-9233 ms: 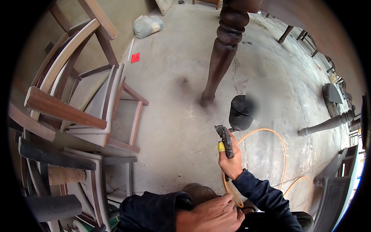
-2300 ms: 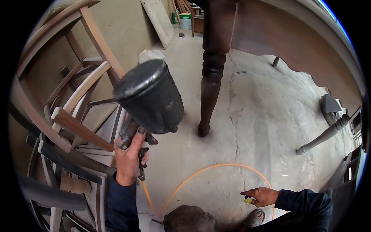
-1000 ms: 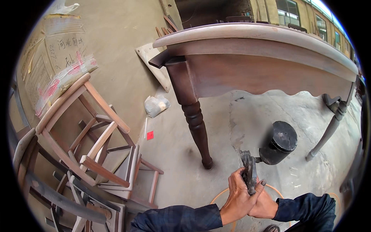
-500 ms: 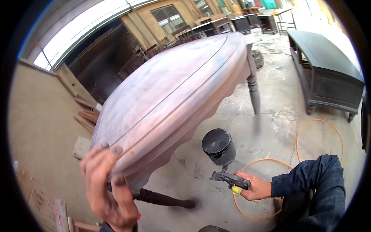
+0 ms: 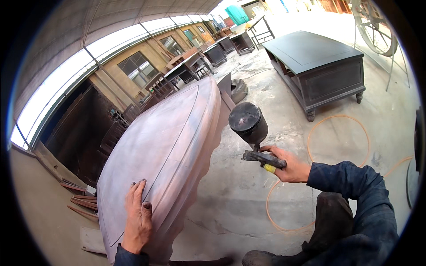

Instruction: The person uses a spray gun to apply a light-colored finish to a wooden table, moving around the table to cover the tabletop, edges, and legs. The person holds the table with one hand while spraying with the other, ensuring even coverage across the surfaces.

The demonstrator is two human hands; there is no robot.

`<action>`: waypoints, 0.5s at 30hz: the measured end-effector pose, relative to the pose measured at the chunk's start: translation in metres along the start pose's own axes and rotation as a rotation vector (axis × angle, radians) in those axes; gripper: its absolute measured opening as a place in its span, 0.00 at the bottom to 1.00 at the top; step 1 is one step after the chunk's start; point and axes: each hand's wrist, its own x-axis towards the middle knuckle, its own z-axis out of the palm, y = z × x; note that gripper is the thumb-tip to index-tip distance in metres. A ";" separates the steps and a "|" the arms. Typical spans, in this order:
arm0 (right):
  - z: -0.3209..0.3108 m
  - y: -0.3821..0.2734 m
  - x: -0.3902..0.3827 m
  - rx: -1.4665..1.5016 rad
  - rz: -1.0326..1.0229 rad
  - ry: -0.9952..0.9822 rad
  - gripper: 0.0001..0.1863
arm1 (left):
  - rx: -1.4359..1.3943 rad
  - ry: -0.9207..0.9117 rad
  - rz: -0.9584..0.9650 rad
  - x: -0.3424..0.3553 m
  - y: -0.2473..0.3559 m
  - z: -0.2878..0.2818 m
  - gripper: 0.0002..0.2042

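A tabletop (image 5: pixel 146 133) with a pale, patchy pinkish-grey surface, a scalloped apron and an inlaid groove line fills the left middle, tilted. My left hand (image 5: pixel 138 217) rests on its near part, fingers stretched out, fingertips darkened, holding nothing. Wrapped round the grip of a black spray gun (image 5: pixel 266 158) is my right hand (image 5: pixel 290 166); a bit of yellow tape shows at its fingers. The gun's round, lidded black cup (image 5: pixel 248 122) stands on top of it, tilted slightly. Gun and cup are apart from the tabletop, to its right.
An orange hose (image 5: pixel 268 208) loops over the concrete floor (image 5: pixel 235 199) at the right. A dark low cabinet (image 5: pixel 328 66) stands far right, with a tire (image 5: pixel 239 91) left of it. Wooden strips (image 5: pixel 84 201) lie by the left wall. My boot (image 5: pixel 259 258) shows below.
My left hand has moved from gripping the table's near edge to lying on its top. My right hand has raised the spray gun. The view has shifted, and the table looks more upright.
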 end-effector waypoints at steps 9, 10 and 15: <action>-0.020 0.068 0.022 0.117 0.021 0.011 0.30 | 0.000 0.084 -0.219 -0.002 -0.004 0.005 0.34; -0.016 0.087 0.018 0.081 -0.083 0.024 0.32 | -0.020 0.091 -0.242 -0.002 -0.007 0.004 0.34; -0.043 0.086 -0.012 0.541 0.391 -0.154 0.33 | -0.086 0.093 -0.354 -0.002 -0.018 0.007 0.35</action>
